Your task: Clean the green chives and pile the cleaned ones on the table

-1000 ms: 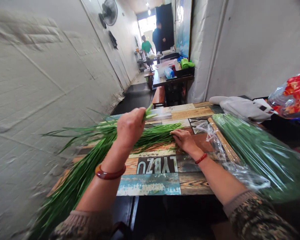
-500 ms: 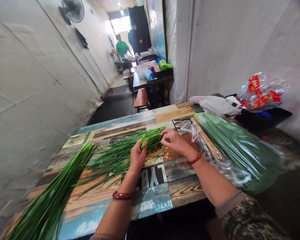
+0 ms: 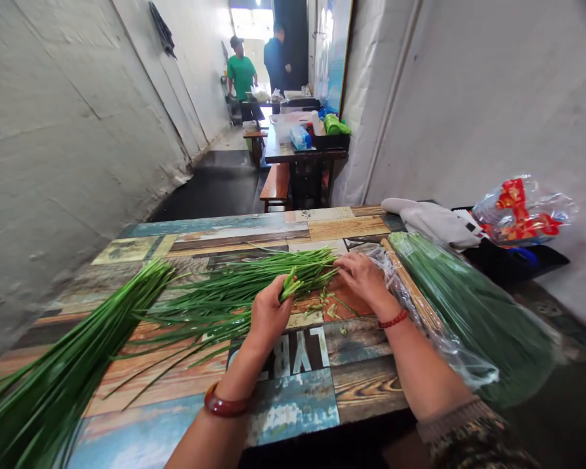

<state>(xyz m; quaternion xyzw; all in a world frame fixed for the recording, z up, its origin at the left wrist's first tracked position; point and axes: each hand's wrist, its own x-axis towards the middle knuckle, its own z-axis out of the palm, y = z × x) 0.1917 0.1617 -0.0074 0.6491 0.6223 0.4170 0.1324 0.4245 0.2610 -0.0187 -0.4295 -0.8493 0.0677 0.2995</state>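
Note:
My left hand is closed around a small bunch of garlic chives, its pale stem ends sticking up past the thumb. Beneath and behind it a loose pile of garlic chives lies across the patterned table. My right hand is at the stem ends on the pile's right side, fingers pinched together on them; exactly how many stalks it has is hidden. Small trimmed scraps lie just below. A larger, neater bundle of chives rests at the left.
At the right are a clear plastic bag of chives, a bamboo roll, a pale cloth and a red-printed plastic package. Beyond stand another table and a bench. Two people, one in a green shirt, stand far back.
My right hand has come down onto the stem ends of the pile. My left hand still holds its small bunch. The view has tilted and shifted slightly.

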